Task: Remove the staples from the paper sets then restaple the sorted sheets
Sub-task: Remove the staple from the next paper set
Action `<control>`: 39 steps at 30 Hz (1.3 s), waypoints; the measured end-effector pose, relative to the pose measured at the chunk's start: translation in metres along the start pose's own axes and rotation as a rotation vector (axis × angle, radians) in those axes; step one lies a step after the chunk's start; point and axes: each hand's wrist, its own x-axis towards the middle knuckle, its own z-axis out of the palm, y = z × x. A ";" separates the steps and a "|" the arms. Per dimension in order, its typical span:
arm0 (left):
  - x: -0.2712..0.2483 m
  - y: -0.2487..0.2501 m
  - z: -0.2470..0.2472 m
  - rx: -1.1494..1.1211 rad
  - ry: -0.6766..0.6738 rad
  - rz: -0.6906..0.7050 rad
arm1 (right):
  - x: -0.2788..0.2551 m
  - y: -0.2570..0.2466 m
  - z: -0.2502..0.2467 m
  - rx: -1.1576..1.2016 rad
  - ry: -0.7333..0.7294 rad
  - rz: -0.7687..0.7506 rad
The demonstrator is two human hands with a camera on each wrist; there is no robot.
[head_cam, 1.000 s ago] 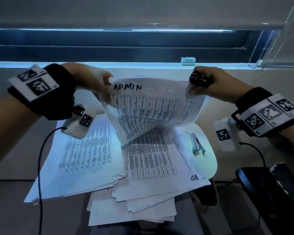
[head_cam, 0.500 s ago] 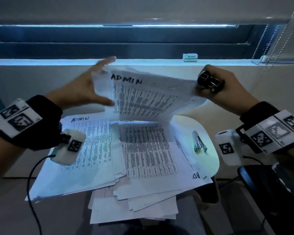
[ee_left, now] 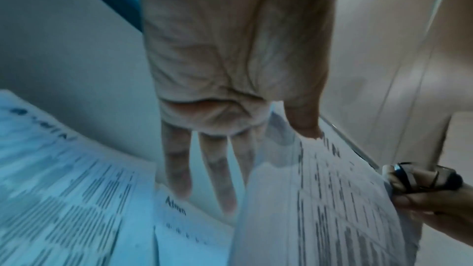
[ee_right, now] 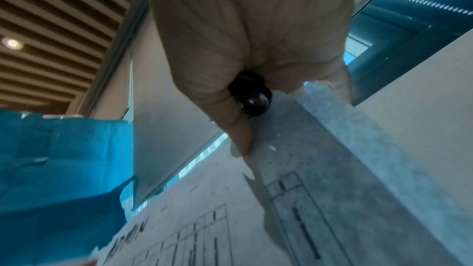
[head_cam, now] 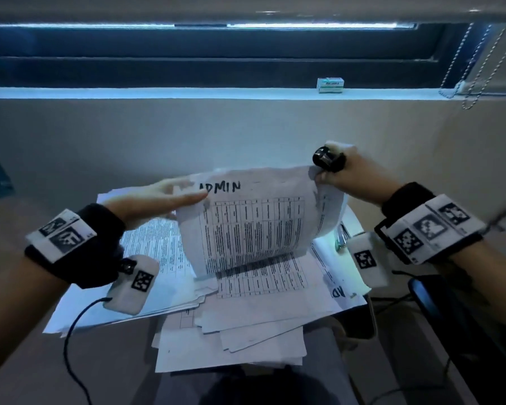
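A paper set (head_cam: 254, 229) marked ADMIN stands curved above the piles, its lower edge on the sheets below. My right hand (head_cam: 324, 173) pinches its top right corner and also holds a black staple remover (head_cam: 326, 159) in curled fingers; the right wrist view shows the staple remover (ee_right: 252, 96) against the paper set (ee_right: 307, 199). My left hand (head_cam: 187, 191) reaches the top left corner with straight fingers. In the left wrist view the thumb touches the paper set (ee_left: 332, 209) at its top edge and the fingers (ee_left: 217, 169) lie behind it.
Loose printed sheets (head_cam: 155, 252) and more stacked sets (head_cam: 260, 311) cover a small white table (head_cam: 355, 226) and overhang its front. A metal stapler (head_cam: 341, 239) lies at the table's right, half hidden. A staple box (head_cam: 330, 85) sits on the sill. A dark chair (head_cam: 450, 331) stands right.
My left hand let go of the set's left corner, spread open, and now lies straight-fingered at that corner again. My right hand kept its hold, and the set dropped lower.
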 end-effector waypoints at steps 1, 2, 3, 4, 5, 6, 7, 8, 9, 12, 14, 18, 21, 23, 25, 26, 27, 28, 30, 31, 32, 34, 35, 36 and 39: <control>0.002 0.007 0.001 0.058 0.076 0.047 | -0.002 -0.001 0.008 -0.035 0.004 -0.012; 0.004 0.015 0.004 0.160 0.157 0.098 | -0.003 -0.001 0.016 -0.059 0.002 -0.019; 0.009 0.024 0.009 0.307 0.226 0.163 | -0.004 -0.001 0.022 -0.079 0.001 -0.021; 0.014 0.034 0.018 0.461 0.261 0.226 | -0.004 0.000 0.027 -0.098 0.001 -0.019; 0.018 0.044 0.030 0.601 0.268 0.268 | -0.005 0.000 0.031 -0.114 0.002 -0.025; 0.024 0.051 0.042 0.713 0.246 0.273 | -0.006 0.000 0.034 -0.128 0.001 -0.035; 0.031 0.056 0.055 0.763 0.204 0.251 | -0.007 0.000 0.038 -0.139 -0.002 -0.051; 0.038 0.059 0.067 0.756 0.176 0.240 | -0.007 -0.001 0.040 -0.145 -0.005 -0.061; 0.044 0.059 0.077 0.710 0.171 0.233 | -0.009 -0.001 0.041 -0.144 -0.009 -0.064; 0.051 0.046 0.089 0.537 0.186 0.239 | -0.017 0.002 0.039 -0.066 0.112 -0.073; 0.050 0.037 0.091 0.375 0.177 0.217 | -0.030 0.003 0.040 0.128 0.319 -0.050; 0.041 0.025 0.089 0.126 0.145 0.114 | -0.066 0.001 0.063 0.455 0.290 0.107; 0.033 0.022 0.090 -0.009 0.120 0.046 | -0.090 -0.003 0.087 0.488 0.078 0.237; 0.026 0.022 0.093 -0.120 0.085 -0.003 | -0.096 -0.007 0.097 0.578 0.018 0.294; 0.020 0.021 0.096 -0.205 0.060 -0.015 | -0.098 -0.014 0.101 0.593 -0.081 0.356; 0.017 0.020 0.098 -0.238 0.054 -0.011 | -0.099 -0.019 0.101 0.583 -0.138 0.383; 0.014 0.020 0.099 -0.273 0.047 -0.003 | -0.101 -0.024 0.101 0.552 -0.175 0.393; 0.011 0.019 0.101 -0.305 0.036 0.005 | -0.103 -0.028 0.101 0.510 -0.178 0.382; 0.007 0.016 0.104 -0.370 0.017 0.018 | -0.107 -0.037 0.103 0.431 -0.078 0.343; 0.005 0.015 0.107 -0.403 0.012 0.018 | -0.109 -0.041 0.104 0.422 -0.008 0.332; 0.004 0.013 0.109 -0.432 0.013 0.013 | -0.110 -0.045 0.106 0.426 0.052 0.332; 0.001 0.011 0.112 -0.491 0.020 0.005 | -0.111 -0.050 0.110 0.444 0.132 0.349; -0.001 0.010 0.114 -0.520 0.021 0.005 | -0.112 -0.052 0.112 0.448 0.160 0.358; -0.002 0.009 0.115 -0.544 0.021 0.007 | -0.112 -0.054 0.114 0.443 0.184 0.364; -0.004 0.007 0.118 -0.588 0.028 0.036 | -0.114 -0.059 0.118 0.397 0.261 0.360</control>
